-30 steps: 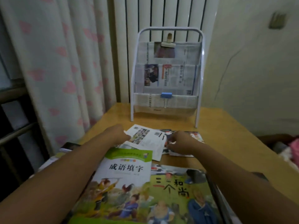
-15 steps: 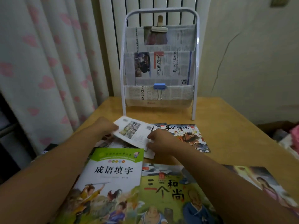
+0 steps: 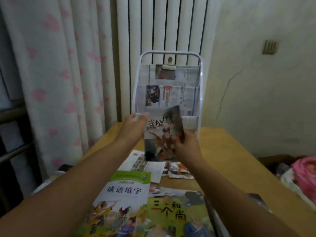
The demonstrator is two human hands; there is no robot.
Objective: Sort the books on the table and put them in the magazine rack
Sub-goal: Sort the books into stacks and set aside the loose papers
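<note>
I hold a thin picture book [image 3: 162, 132] upright in the air, its dark cover with red characters facing me. My left hand [image 3: 135, 127] grips its upper left edge and my right hand [image 3: 187, 144] grips its lower right edge. Just behind it stands the white magazine rack [image 3: 201, 93], its tiers lined with newspaper. On the wooden table [image 3: 225, 151] below lie a white leaflet [image 3: 145, 164], another picture book [image 3: 179, 169], a green-topped book [image 3: 123, 194] and a green picture book [image 3: 174, 216].
A pink-patterned curtain [image 3: 56, 79] hangs at the left, with a white radiator [image 3: 162, 24] behind the rack. The cream wall [image 3: 259, 82] is at the right. Pink cloth [image 3: 304, 177] lies beyond the table's right edge.
Both hands were down on the books on the table; they have since lifted one picture book and raised it upright in front of the rack. The camera tilted up.
</note>
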